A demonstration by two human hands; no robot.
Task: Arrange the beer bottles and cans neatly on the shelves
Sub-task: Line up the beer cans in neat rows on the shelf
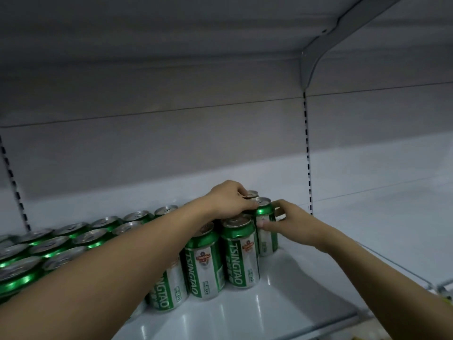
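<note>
Several green and silver Tsingtao beer cans stand upright in rows on a white shelf, filling its left half. The nearest right-hand can shows its label. My left hand reaches over the rows and its curled fingers grip the rim of a rear can from above. My right hand holds the side of the rightmost can, thumb on its front and fingers round its back. That can stands at the right end of the block, touching its neighbours.
The shelf's right part is bare up to a thin wire front rail. A slotted upright runs up the grey back panel, with a bracket carrying the shelf above. Another slotted upright stands at the left.
</note>
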